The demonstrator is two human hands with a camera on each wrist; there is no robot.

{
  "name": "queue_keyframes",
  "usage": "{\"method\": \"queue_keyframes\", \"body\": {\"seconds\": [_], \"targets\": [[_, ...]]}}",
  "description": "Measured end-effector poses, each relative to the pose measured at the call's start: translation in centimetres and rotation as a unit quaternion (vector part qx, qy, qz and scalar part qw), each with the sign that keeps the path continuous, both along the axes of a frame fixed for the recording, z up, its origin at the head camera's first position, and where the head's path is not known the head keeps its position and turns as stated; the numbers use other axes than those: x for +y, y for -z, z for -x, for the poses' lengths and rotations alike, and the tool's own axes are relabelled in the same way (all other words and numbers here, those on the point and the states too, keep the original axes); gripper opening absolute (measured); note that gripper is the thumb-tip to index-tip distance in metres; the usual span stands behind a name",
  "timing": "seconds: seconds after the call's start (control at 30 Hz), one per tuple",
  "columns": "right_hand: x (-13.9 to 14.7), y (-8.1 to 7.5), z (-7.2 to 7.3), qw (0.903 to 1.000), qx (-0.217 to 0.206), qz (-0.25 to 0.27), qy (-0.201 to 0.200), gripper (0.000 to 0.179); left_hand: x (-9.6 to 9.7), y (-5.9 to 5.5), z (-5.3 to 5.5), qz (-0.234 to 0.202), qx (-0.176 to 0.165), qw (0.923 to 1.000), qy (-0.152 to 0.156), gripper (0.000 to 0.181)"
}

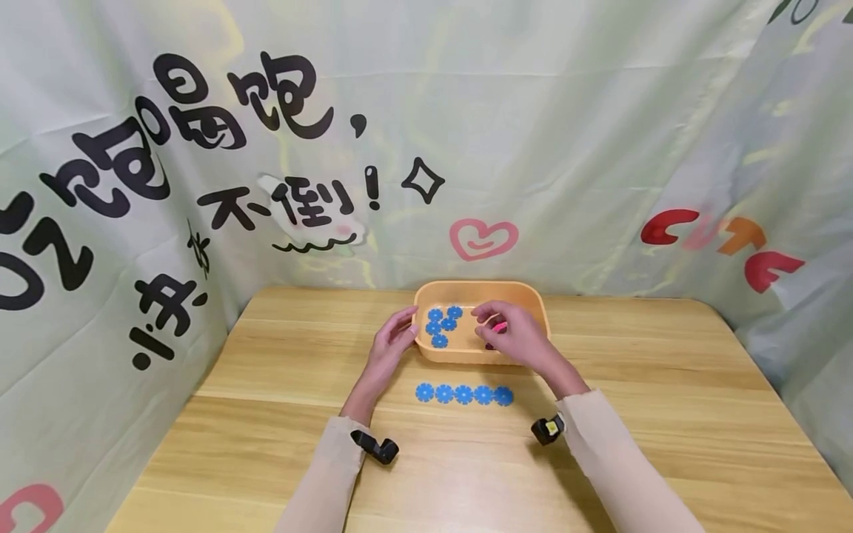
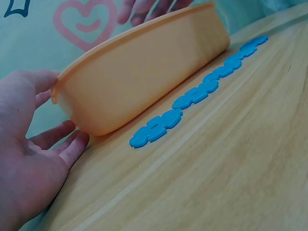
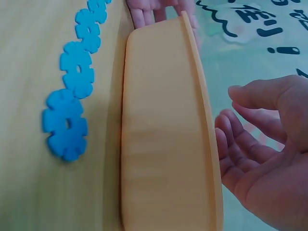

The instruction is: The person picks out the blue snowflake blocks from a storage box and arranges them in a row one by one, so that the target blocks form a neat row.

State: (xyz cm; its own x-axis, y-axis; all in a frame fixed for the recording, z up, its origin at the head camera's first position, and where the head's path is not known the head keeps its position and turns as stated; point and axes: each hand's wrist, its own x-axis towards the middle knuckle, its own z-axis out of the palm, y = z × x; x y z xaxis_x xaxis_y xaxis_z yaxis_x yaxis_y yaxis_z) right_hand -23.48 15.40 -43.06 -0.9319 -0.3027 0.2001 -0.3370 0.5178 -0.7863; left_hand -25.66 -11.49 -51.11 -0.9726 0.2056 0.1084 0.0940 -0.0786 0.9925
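Observation:
A light-orange plastic basket stands near the table's back edge. Several blue notched flower-shaped discs lie inside it at the left. My left hand touches the basket's left end; in the left wrist view its fingertips rest against the outer wall and rim. Above the basket's right half is my right hand, its fingers loosely bent, with no piece seen between them in the right wrist view. Pink pieces show beside that hand, partly hidden by it.
In front of the basket, a row of several blue discs lies flat on the wooden table. A printed curtain hangs behind the table and along its sides. Small black cameras are worn on both wrists.

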Motion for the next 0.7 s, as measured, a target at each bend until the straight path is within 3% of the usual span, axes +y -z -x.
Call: {"method": "queue_keyframes", "body": {"seconds": [0.13, 0.37, 0.7], "targets": [[-1.0, -0.1, 1.5, 0.9999, -0.013, -0.009, 0.005, 0.027, -0.1, -0.2, -0.2, 0.001, -0.006, 1.0000, 0.005, 0.048], [-2.3, 0.7, 4.1, 0.9990, -0.034, -0.027, -0.006, 0.033, -0.1, 1.1, 0.4, -0.008, 0.005, 0.9999, -0.006, 0.048], [-3.6, 2.2, 6.4, 0.9964, -0.078, -0.025, -0.020, 0.037, 0.0, 1.2, 0.4, -0.006, 0.013, 0.9998, -0.016, 0.047]]}}
